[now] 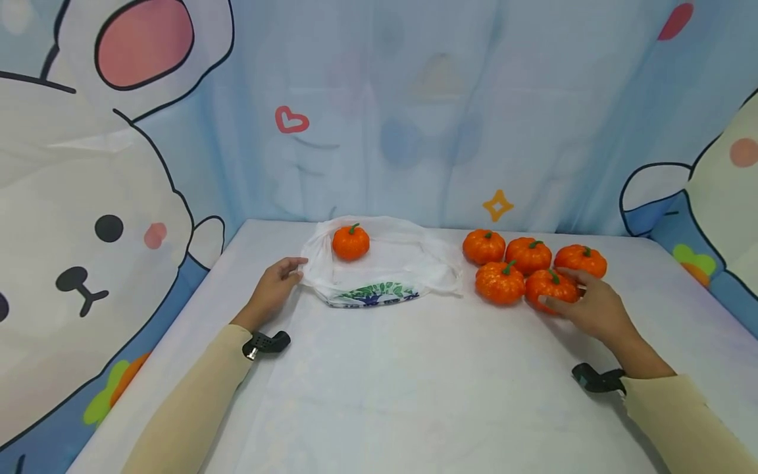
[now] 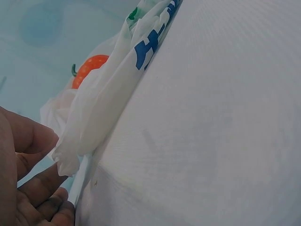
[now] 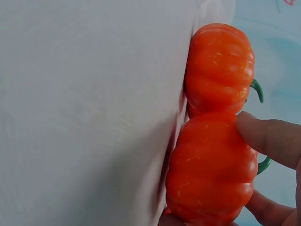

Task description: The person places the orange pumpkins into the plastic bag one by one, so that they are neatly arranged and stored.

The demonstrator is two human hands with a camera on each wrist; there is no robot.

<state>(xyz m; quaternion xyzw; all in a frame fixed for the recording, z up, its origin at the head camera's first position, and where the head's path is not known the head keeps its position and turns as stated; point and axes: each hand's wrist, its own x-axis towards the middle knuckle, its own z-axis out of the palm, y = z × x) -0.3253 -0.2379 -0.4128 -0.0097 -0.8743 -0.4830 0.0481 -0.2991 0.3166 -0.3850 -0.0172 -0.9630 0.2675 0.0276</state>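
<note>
A white plastic bag (image 1: 397, 263) with green and blue print lies spread at the back of the table, a small orange pumpkin (image 1: 351, 243) on its left part. My left hand (image 1: 272, 289) pinches the left edge of the bag between thumb and fingers; the bag's gathered edge (image 2: 70, 155) shows there in the left wrist view. On the right, my right hand (image 1: 595, 309) grips the front right pumpkin (image 3: 211, 169) of a group, thumb on one side and fingers round the other. Another pumpkin (image 3: 220, 66) sits right beside it, its green stem showing.
The rest of the group is a front left pumpkin (image 1: 500, 283) and a back row of pumpkins (image 1: 483, 247), just right of the bag. All stand on a white-covered table (image 1: 414, 382). A blue cartoon-print curtain (image 1: 379, 118) hangs behind the table.
</note>
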